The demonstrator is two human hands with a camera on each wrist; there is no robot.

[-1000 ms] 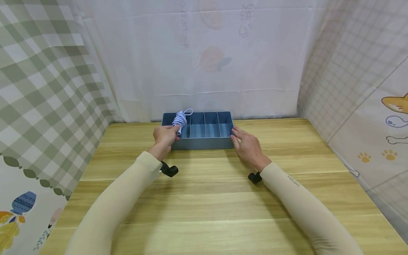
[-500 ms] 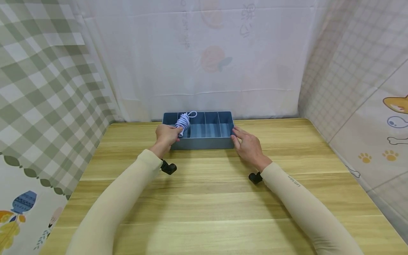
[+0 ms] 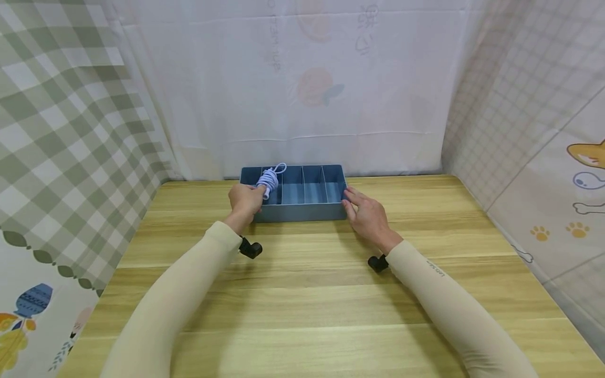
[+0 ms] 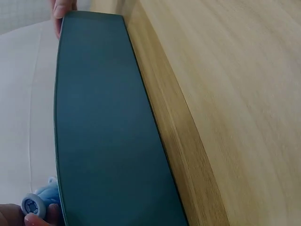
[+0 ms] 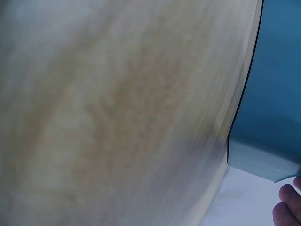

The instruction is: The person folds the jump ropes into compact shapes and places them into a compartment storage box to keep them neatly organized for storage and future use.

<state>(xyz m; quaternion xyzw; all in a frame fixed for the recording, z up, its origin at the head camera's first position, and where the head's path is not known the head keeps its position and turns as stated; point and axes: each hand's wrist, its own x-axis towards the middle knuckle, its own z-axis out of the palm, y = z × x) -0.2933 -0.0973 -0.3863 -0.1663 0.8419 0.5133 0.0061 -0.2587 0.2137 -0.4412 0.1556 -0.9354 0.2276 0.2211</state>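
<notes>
A blue-grey box (image 3: 302, 212) with several compartments stands near the table's back edge. Over its left part, a bundled pale-blue cord (image 3: 269, 180) is held by one end in my left hand (image 3: 244, 200), its loop sticking up to the right. In the left wrist view, the cord's round plastic end (image 4: 33, 205) sits between the fingertips, beside the box's upper rim. My right hand (image 3: 368, 218) touches the box's right end with its fingers extended. Only some right fingertips (image 5: 288, 207) show in the right wrist view, by the box corner.
The wooden table (image 3: 302, 294) stretches in front of the box. A white cloth (image 3: 302, 105) hangs right behind it, with a checked cloth (image 3: 71, 115) on the left and a patterned one (image 3: 534, 157) on the right.
The left hand and cord shifted slightly right, then slightly back left, staying over the box's left part. The right hand and box hold still.
</notes>
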